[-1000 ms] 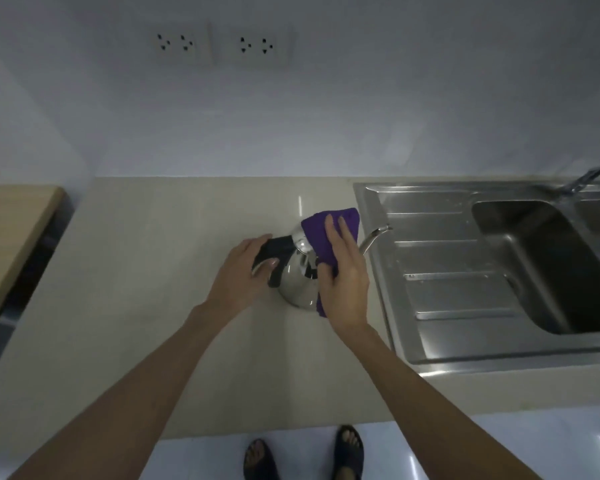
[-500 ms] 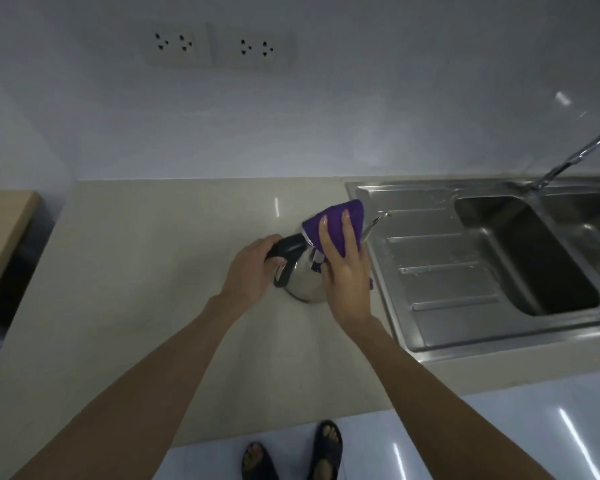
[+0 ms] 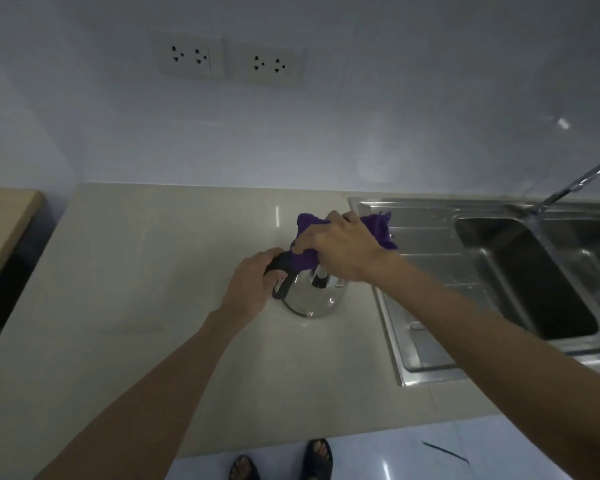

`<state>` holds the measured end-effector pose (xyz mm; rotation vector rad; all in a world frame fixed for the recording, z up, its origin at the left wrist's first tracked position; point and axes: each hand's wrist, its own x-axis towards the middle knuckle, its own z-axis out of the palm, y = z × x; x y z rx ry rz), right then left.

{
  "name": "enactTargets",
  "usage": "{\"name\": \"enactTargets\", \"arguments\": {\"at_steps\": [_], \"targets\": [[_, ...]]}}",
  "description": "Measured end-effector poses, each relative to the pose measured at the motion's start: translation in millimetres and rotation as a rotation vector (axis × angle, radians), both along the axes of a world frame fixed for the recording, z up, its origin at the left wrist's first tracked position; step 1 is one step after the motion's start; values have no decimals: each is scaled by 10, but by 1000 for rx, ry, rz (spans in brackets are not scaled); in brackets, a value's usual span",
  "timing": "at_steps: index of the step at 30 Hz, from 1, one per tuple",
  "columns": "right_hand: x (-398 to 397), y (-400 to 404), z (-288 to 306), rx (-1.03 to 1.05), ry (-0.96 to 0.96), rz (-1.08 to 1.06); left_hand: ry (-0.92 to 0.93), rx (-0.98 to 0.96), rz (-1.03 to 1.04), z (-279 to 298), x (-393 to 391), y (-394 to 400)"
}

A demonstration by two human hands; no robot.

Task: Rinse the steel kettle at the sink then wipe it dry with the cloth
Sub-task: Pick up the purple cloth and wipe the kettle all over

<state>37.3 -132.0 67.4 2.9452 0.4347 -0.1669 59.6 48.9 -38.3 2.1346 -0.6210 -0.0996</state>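
We see the steel kettle (image 3: 310, 297) standing upright on the beige countertop (image 3: 153, 306), directly under and between the two hands. Its polished body shows below the right hand, and its black handle (image 3: 280, 270) juts toward the left hand. The purple cloth (image 3: 309, 225) is bunched over the kettle's top, spilling out on both sides of the right hand; the spout and lid are hidden beneath it.

The left hand (image 3: 253, 289) curls around the black handle, thumb side up, holding the kettle steady, with its forearm running down toward the lower left. The right hand (image 3: 340, 249) comes in from the lower right, knuckles up, fingers curled over and gripping the cloth, pressing it onto the top of the kettle. The two hands sit close together, one on either side of the kettle.

Just to the right of the right hand we see the stainless sink (image 3: 430, 306), its ribbed drainboard nearest the hand and a deep basin (image 3: 523, 271) beyond. A faucet (image 3: 575, 183) slants up past it at the far right. Beyond the hands rises a pale wall carrying two double sockets (image 3: 229, 62). Well out past the left hand is the corner of a wooden surface (image 3: 4, 230). Below the forearms we see glossy floor tiles and two feet in dark sandals (image 3: 314, 459).
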Motion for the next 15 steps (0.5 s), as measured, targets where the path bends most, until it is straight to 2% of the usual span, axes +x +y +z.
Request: {"name": "enactTargets", "arguments": {"at_steps": [3, 6, 9, 11, 13, 15], "targets": [[236, -90, 165, 162, 179, -150, -23, 2, 9, -5, 7, -2], [395, -41, 212, 240, 388, -127, -6, 1, 5, -16, 2, 1], [435, -143, 214, 561, 490, -285, -14, 5, 31, -30, -11, -4], [382, -316, 136, 767, 449, -459, -20, 11, 49, -38, -16, -18], [218, -421, -80, 1065, 365, -624, -28, 12, 58, -42, -9, -14], [-54, -378, -375, 1239, 119, -690, -18, 21, 33, -46, 6, -1]]}}
